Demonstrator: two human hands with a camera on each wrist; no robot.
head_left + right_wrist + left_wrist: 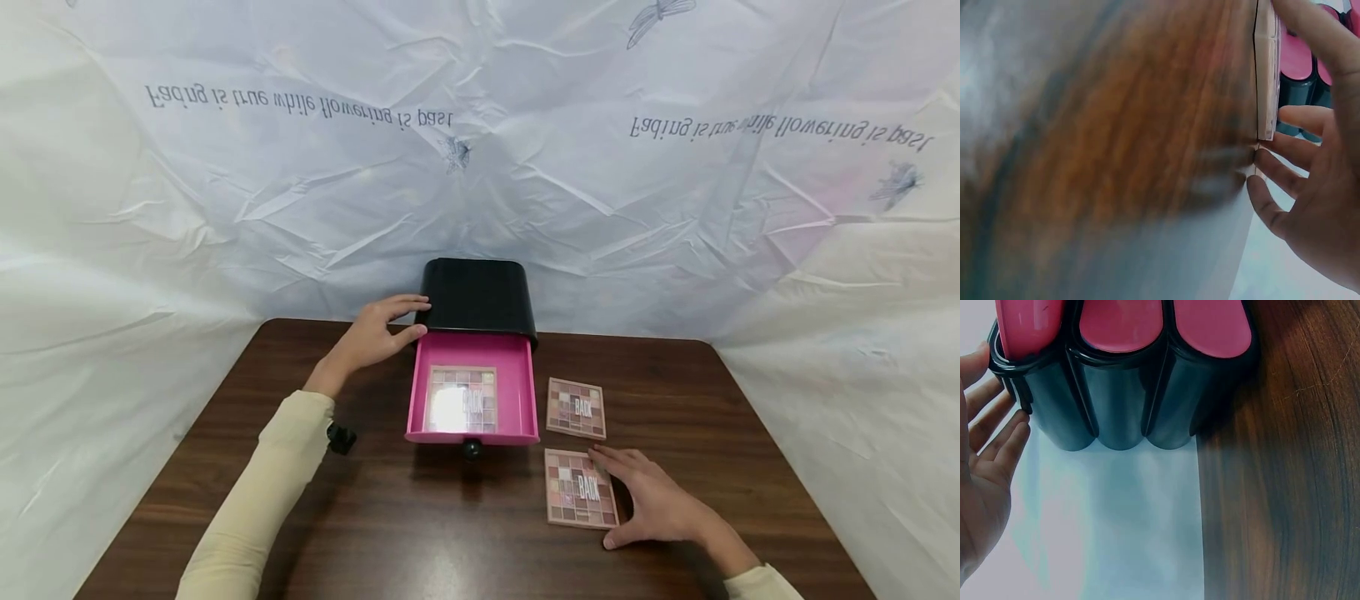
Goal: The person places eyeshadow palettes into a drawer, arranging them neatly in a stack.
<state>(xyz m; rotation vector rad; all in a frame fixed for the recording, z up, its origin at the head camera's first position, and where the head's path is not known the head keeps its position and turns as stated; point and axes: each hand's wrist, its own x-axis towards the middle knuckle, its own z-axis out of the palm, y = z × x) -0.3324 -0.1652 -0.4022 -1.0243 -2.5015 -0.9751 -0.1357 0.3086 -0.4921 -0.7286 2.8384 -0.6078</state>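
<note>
Sheet (375, 217): wrinkled, whitish, with printed words, it hangs at the back like a wall.
Table (405, 521): dark brown, wood grain, its far corners are rounded.
Box (474, 296): glossy black, rounded, stands at the middle of the far edge.
Drawer (515, 387): smooth pink plastic, drawn out of the box; inside lies a flat drawer palette (462, 400), its cover shining.
Left hand (378, 329): fingers released, almost straight, resting at the left side of the box.
Right hand (663, 504): fingers loosely bent, not clenched, about the right side of the near palette (581, 490); index finger at its far right corner, thumb just beside the near right one.
Near palette: square, pale pink frame, flat between the drawer and the table's right edge.
Far palette (576, 408): same kind, closer to the table's far right corner.
Knob (472, 448): round, black, on the drawer front.
</note>
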